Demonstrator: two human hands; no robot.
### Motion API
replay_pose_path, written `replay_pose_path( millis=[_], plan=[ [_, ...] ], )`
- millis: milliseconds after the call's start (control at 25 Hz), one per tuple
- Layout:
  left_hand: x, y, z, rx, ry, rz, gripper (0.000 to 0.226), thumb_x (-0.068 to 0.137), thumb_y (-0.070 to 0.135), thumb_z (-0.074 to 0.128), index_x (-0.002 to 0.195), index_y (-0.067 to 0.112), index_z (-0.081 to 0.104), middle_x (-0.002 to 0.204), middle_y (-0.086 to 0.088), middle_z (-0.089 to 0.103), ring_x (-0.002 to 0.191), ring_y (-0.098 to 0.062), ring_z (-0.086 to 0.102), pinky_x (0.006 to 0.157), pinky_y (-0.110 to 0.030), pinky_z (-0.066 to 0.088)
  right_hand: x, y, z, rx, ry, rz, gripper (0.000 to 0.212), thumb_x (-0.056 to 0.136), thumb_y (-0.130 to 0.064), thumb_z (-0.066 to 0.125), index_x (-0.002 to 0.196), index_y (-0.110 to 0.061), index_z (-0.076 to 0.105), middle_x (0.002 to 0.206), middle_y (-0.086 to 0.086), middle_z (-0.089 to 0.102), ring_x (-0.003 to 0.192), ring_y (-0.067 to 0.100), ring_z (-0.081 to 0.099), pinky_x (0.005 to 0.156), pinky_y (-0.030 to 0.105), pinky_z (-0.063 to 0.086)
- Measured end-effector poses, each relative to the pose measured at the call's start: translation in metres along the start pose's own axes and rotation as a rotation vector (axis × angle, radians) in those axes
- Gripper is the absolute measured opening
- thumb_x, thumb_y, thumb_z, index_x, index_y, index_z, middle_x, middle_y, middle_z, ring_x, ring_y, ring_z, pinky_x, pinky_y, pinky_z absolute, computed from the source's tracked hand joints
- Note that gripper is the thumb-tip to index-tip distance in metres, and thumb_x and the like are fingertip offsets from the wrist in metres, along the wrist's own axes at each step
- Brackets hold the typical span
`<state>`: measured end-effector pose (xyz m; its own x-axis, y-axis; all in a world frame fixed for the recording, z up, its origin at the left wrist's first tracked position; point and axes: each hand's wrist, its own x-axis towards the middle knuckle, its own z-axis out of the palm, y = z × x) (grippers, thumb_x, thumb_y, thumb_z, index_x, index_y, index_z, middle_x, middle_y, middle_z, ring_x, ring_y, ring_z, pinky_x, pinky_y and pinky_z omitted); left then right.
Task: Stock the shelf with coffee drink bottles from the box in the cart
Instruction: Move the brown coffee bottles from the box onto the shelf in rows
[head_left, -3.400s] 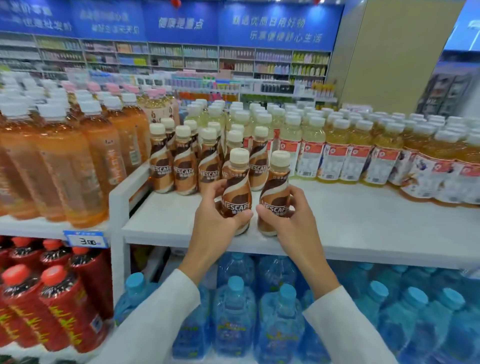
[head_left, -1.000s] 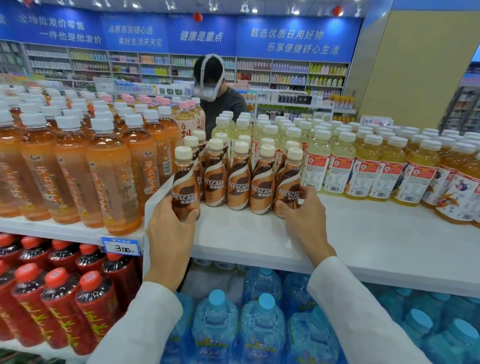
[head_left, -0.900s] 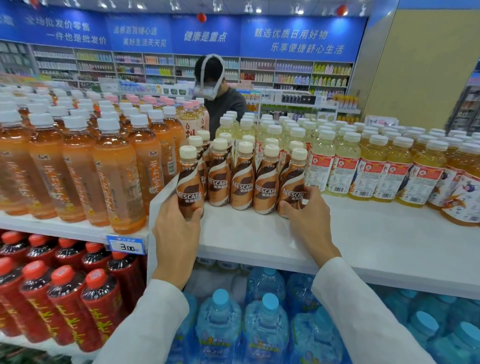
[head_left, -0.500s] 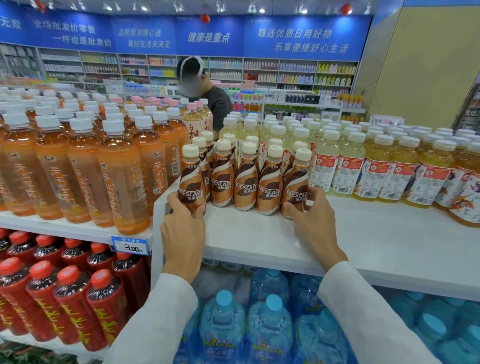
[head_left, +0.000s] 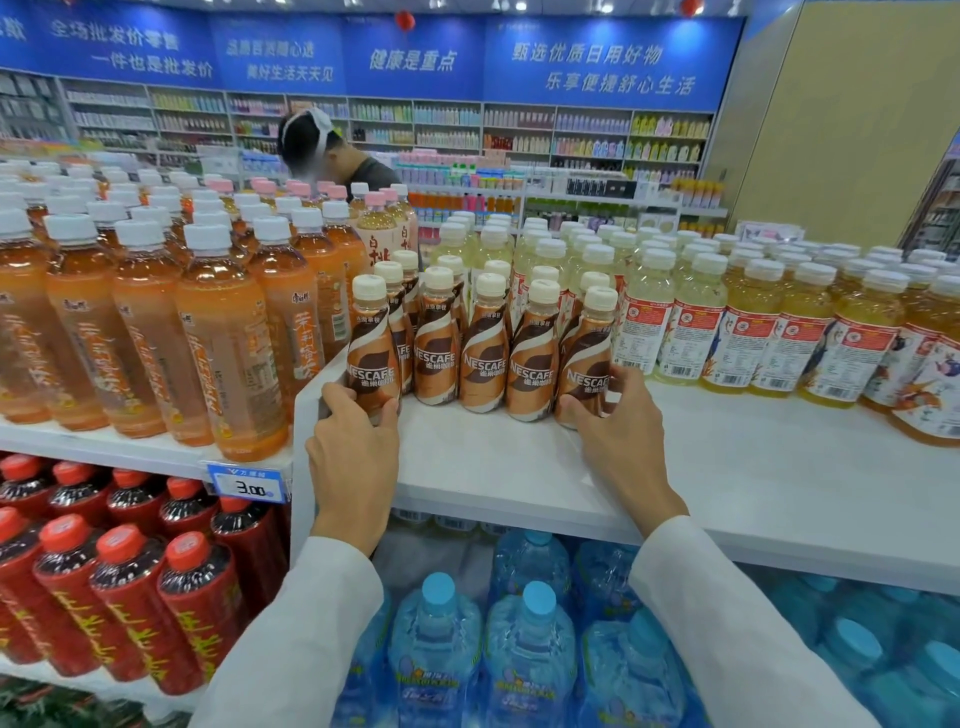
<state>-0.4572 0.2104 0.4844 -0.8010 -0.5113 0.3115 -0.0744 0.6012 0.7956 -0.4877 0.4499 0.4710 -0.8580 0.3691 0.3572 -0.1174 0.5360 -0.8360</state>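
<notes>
Several brown Nescafe coffee bottles with cream caps stand in rows on the white shelf. My left hand wraps the base of the leftmost front coffee bottle, at the shelf's left wall. My right hand grips the base of the rightmost front coffee bottle. Three more front-row bottles stand upright between those two. The box and the cart are out of view.
Tall orange tea bottles fill the shelf on the left, pale yellow drink bottles the right. Red bottles and blue water jugs sit on lower shelves. A person stands beyond the display. Bare shelf lies in front right.
Both hands have moved with their bottles from the shelf's front edge back to the ends of the front row. In the last second they have held steady there.
</notes>
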Motion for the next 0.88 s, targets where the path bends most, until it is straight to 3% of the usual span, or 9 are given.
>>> replay_pose_path(
  millis=[360,560,880],
  plan=[
    [0.0022,-0.0029,0.0042,-0.02,0.025,0.0,0.044,0.096,0.035,0.066,0.127,0.011,0.046,0.13,-0.015,0.062,0.113,-0.035,0.06,0.09,-0.042,0.051,0.0023,0.0005,-0.0003,0.006,-0.005,0.004,0.06,0.086,-0.038,0.078,0.135,-0.026,0.046,0.136,-0.003,0.059,0.12,0.021,0.06,0.105,0.045,0.051],
    [0.0036,-0.0062,0.0044,-0.032,0.018,-0.001,0.043,0.096,0.035,0.067,0.125,0.01,0.047,0.126,-0.016,0.062,0.111,-0.035,0.057,0.082,-0.033,0.037,0.003,-0.0011,0.0007,0.01,-0.014,0.004,0.062,0.086,-0.037,0.078,0.137,-0.024,0.045,0.138,-0.002,0.058,0.122,0.021,0.059,0.106,0.043,0.049],
    [0.0043,-0.0075,0.0048,-0.03,0.016,-0.009,0.046,0.095,0.037,0.068,0.127,0.011,0.047,0.127,-0.014,0.062,0.111,-0.032,0.058,0.087,-0.036,0.045,0.0026,-0.003,0.0012,-0.001,-0.014,0.024,0.064,0.087,-0.037,0.077,0.139,-0.025,0.043,0.141,-0.002,0.056,0.124,0.021,0.058,0.108,0.043,0.048]
  ],
)
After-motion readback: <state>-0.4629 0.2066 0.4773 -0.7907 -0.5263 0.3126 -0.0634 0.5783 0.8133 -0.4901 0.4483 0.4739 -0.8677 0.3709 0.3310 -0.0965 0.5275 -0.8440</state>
